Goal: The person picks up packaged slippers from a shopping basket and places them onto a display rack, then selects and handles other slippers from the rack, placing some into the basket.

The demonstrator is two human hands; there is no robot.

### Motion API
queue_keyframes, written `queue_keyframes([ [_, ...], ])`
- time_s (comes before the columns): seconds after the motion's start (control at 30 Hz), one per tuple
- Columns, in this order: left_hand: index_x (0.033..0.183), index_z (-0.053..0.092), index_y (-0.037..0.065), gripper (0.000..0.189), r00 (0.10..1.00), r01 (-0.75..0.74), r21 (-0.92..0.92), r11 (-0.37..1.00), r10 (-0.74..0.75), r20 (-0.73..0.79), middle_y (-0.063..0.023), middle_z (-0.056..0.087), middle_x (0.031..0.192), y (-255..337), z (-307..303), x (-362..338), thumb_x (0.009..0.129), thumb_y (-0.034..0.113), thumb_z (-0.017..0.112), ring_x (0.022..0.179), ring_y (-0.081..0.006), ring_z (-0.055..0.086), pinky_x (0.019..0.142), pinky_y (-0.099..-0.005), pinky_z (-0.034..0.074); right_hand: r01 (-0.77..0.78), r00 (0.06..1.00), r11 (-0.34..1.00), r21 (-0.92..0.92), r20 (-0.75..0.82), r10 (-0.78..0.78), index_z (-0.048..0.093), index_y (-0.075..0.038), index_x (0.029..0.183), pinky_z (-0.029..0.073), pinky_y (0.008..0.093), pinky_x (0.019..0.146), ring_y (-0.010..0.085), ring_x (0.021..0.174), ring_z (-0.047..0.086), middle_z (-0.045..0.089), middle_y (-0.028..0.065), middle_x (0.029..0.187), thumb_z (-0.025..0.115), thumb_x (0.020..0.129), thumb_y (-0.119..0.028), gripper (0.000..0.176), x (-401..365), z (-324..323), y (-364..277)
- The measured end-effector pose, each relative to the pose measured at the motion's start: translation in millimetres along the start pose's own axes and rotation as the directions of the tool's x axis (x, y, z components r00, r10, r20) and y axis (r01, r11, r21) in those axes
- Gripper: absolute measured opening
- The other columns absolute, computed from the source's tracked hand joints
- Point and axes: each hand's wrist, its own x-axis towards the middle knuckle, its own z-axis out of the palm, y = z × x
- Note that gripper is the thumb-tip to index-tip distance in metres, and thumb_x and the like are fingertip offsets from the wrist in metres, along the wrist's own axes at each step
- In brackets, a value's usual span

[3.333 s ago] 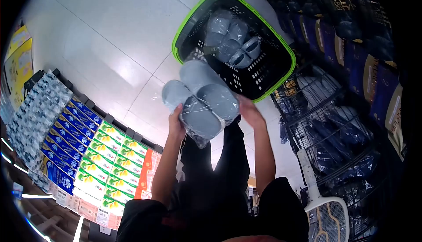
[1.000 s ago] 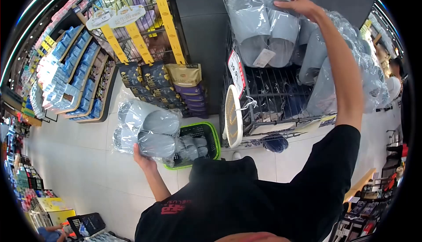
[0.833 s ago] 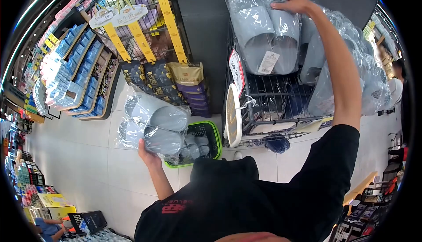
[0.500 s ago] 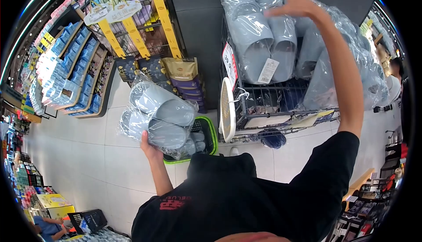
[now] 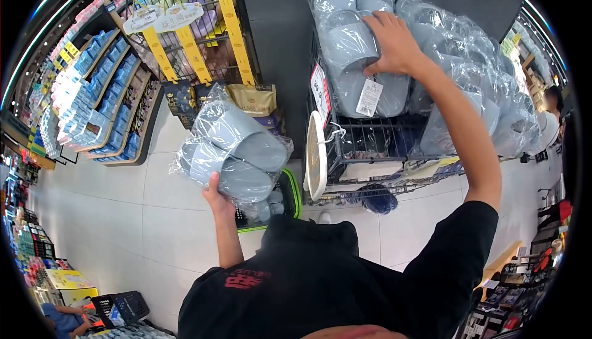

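A clear bag of grey-blue slippers is held up by my left hand, thumb over its lower edge, above a black basket with a green rim. More grey slippers show inside the basket. On the wire rack, my right hand rests on another bagged pair of slippers, thumb and fingers curved over one slipper, above a white tag. Its fingertips press on the plastic.
Further bagged slippers fill the rack's right side. A price sign and a round white-rimmed board hang at its left edge. Shelves stand at the left. People are at the far right and lower left.
My right hand has come down and left from above the rack onto the bagged slippers. The bag in my left hand has shifted slightly right.
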Motion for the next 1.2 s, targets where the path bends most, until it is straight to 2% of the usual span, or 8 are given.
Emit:
queue_keyframes([
  [0.33,0.126,0.051,-0.006,0.061,0.999,-0.046,-0.030,0.999,0.045,-0.014,-0.0136,0.061,0.117,5.1,13.5,-6.1,0.079,0.023,0.077,0.104,-0.0233,0.061,0.092,-0.0375,0.049,-0.037,0.960,0.999,0.000,-0.279,0.036,0.042,-0.007,0.137,0.035,0.0510,0.107,0.0375,0.132,0.039,0.045,0.0186,0.135,0.091,0.050,-0.033,0.104,31.6,10.5,7.2],
  [0.57,0.136,0.044,-0.002,0.067,0.989,-0.131,0.057,0.990,0.126,0.078,-0.0142,0.058,0.123,28.4,32.7,2.0,0.082,0.027,0.071,0.109,-0.0272,0.060,0.093,-0.0416,0.051,-0.003,0.983,1.000,0.030,-0.181,0.009,0.037,-0.008,0.142,0.034,0.0542,0.108,0.0382,0.133,0.038,0.043,0.0191,0.138,0.092,0.045,-0.040,0.116,25.2,6.2,15.6],
  [0.83,0.137,0.039,-0.003,0.080,0.914,-0.313,-0.152,0.938,0.341,0.222,-0.0141,0.056,0.124,90.1,87.9,30.5,0.072,0.025,0.076,0.110,-0.0280,0.060,0.096,-0.0418,0.050,-0.077,0.996,0.997,-0.005,-0.038,0.077,0.025,-0.012,0.152,0.024,0.0541,0.116,0.0431,0.144,0.022,0.027,0.0229,0.153,0.091,0.046,-0.049,0.130,4.9,-8.9,11.2],
  [0.97,0.135,0.045,-0.003,0.078,0.806,-0.367,-0.259,0.893,0.445,0.392,-0.0161,0.058,0.126,124.2,143.2,33.0,0.075,0.040,0.071,0.115,-0.0312,0.058,0.100,-0.0447,0.047,-0.055,0.983,0.998,0.041,-0.173,0.062,0.027,-0.013,0.152,0.027,0.0504,0.115,0.0414,0.142,0.026,0.031,0.0236,0.151,0.089,0.054,-0.048,0.121,0.6,-34.0,27.1],
  [1.07,0.131,0.052,-0.001,0.072,0.670,-0.221,-0.359,0.907,0.409,0.620,-0.0173,0.059,0.128,144.6,200.5,26.3,0.079,0.048,0.064,0.119,-0.0335,0.057,0.102,-0.0461,0.045,-0.032,0.959,0.930,0.367,-0.251,0.132,0.031,-0.009,0.150,0.031,0.0455,0.113,0.0377,0.137,0.037,0.040,0.0228,0.147,0.081,0.074,-0.037,0.095,-5.0,-96.6,15.3],
  [1.13,0.126,0.057,0.000,0.060,0.649,-0.220,-0.415,0.883,0.450,0.613,-0.0167,0.061,0.126,142.0,246.3,22.1,0.084,0.043,0.059,0.118,-0.0320,0.058,0.103,-0.0466,0.044,0.139,0.775,0.524,0.840,-0.422,0.471,0.063,-0.001,0.121,0.047,0.0235,0.080,0.0063,0.091,0.059,0.068,0.0029,0.098,0.067,0.094,-0.028,0.038,-10.5,-121.1,5.5],
  [1.17,0.123,0.059,0.001,0.054,0.683,-0.235,-0.372,0.898,0.425,0.595,-0.0148,0.063,0.123,130.6,263.4,34.5,0.086,0.040,0.059,0.116,-0.0304,0.060,0.103,-0.0460,0.045,0.134,0.777,0.526,0.840,-0.419,0.470,0.063,-0.001,0.121,0.047,0.0235,0.080,0.0063,0.091,0.059,0.068,0.0029,0.098,0.067,0.094,-0.028,0.038,-21.0,-130.6,3.9],
  [1.2,0.120,0.061,0.002,0.048,0.714,-0.248,-0.326,0.912,0.400,0.574,-0.0129,0.065,0.119,119.3,277.2,42.7,0.087,0.036,0.059,0.113,-0.0288,0.062,0.102,-0.0453,0.045,0.169,0.777,0.340,0.925,-0.338,0.531,0.057,-0.003,0.128,0.045,0.0306,0.091,0.0146,0.104,0.057,0.064,0.0090,0.111,0.069,0.091,-0.029,0.047,-36.0,-139.3,3.9],
])
